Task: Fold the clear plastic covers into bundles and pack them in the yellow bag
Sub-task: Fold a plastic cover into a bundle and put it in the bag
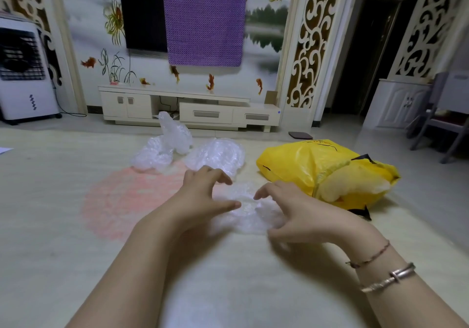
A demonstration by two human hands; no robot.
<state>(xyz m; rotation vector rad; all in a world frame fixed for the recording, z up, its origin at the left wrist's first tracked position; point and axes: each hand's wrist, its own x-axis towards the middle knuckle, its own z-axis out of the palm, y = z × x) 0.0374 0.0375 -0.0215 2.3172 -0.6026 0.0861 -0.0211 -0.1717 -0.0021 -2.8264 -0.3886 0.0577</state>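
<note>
Both hands over one clear plastic cover (250, 208) on the near mat, probably gathering it into a bundle. Left hand (203, 190) and right hand (291, 208) have fingers curved, spread, tips on the plastic; firm grip unclear. Two more covers (215, 155) lie farther back. Yellow bag (317, 165) lies just right, within reach for packing.

The cover (250, 208) between the two hands is thin clear plastic, crinkled and a little shiny. The two heaps behind, one (162, 147) and the other (218, 153), look the same crumpled film. The yellow bag (322, 167) is smooth, glossy plastic with soft folds. The floor mat (63, 200) looks matt and finely woven. A purple cloth (204, 23) has a small dotted weave. The low cabinet (187, 109) is painted, smooth and slightly glossy. The bracelet (388, 278) is polished metal.
</note>
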